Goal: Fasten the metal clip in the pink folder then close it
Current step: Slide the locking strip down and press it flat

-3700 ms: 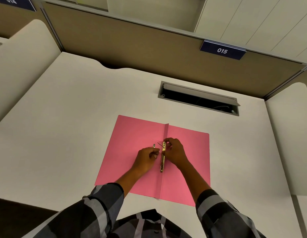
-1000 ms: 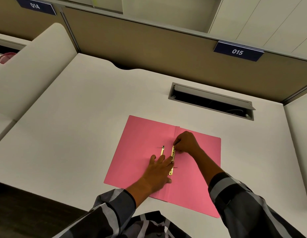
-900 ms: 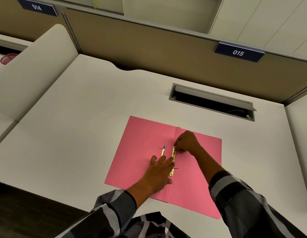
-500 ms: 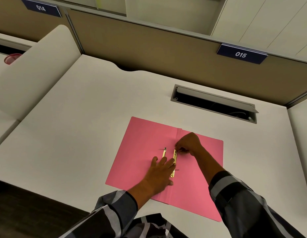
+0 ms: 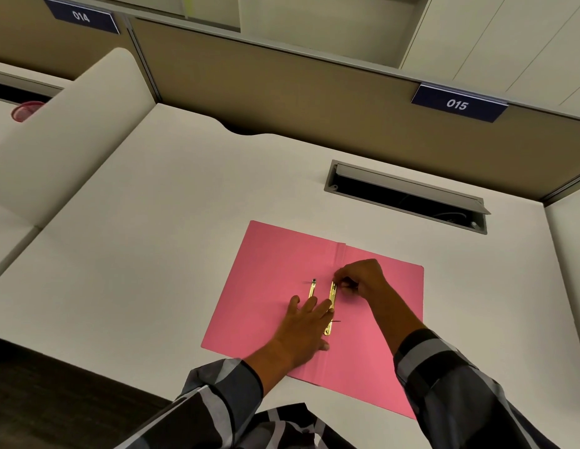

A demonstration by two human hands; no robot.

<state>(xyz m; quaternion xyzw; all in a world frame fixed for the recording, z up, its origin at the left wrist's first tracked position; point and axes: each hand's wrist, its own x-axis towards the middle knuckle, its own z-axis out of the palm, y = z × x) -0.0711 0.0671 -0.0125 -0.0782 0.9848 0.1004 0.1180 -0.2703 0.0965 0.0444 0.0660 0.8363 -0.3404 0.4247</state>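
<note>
Right hand [image 5: 360, 280] pinched at the far end of the gold clip bar [image 5: 332, 298], fingertips [image 5: 339, 276] closed on the metal there; exactly which piece is pinched too small to tell. Left hand [image 5: 306, 325] flat and open, fingers spread, pressing down on the folder [image 5: 269, 286] just left of the spine crease, index finger lying across the middle of the bar, holding nothing. A second gold prong [image 5: 312, 289] flat on the left leaf, just beside the bar and parallel to it, near end under the left fingers. Near end of the bar showing again beyond the left hand, close to the crease. Pink folder open flat on the white worktop [image 5: 152, 238], spine running away from the person, both leaves bare, near corner by the left sleeve [image 5: 224, 393]. Both forearms in grey-and-black patterned sleeves, the right sleeve [image 5: 450, 384] crossing the right leaf's near edge. Beyond the folder, a grey cable hatch [image 5: 408, 196] set into the worktop, lid tipped open, dark inside. Tan partition [image 5: 282, 92] behind the worktop, with a dark blue plate reading 015 [image 5: 457, 104] at right and another reading 014 [image 5: 81, 17] at far left. A rounded white divider [image 5: 71, 124] at left, and past it a small red round object [image 5: 24, 110] on the neighbouring worktop, kind not clear.
</note>
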